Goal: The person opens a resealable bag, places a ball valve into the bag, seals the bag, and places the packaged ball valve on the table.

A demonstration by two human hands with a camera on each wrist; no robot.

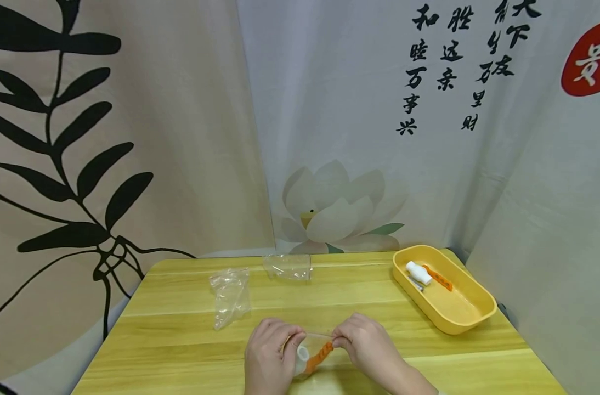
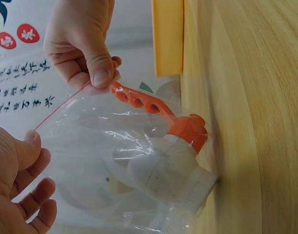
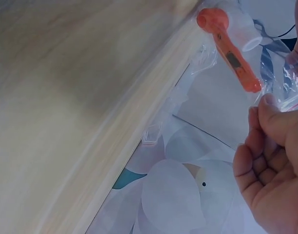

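Observation:
Between my hands is a clear zip bag (image 2: 85, 141) with a red line along its top edge. My left hand (image 1: 270, 359) pinches one top corner between thumb and forefinger. My right hand (image 1: 371, 351) pinches the opposite corner, its fingertips close to the end of an orange handle (image 2: 151, 103). The handle, perforated along its length, lies inside the bag with its round end against a white plastic pipe fitting (image 2: 163, 165). In the left wrist view the fitting sits in the lower part of the bag, close to the wooden tabletop (image 2: 241, 146).
A yellow tray (image 1: 470, 315) at the right holds a white fitting (image 1: 419, 272), an orange handle (image 1: 439, 278) and a small grey metal piece (image 1: 416, 283). Toward the back lie a crumpled clear bag (image 1: 232, 299) and another clear bag (image 1: 288, 267). A printed curtain (image 1: 201, 137) hangs behind the table.

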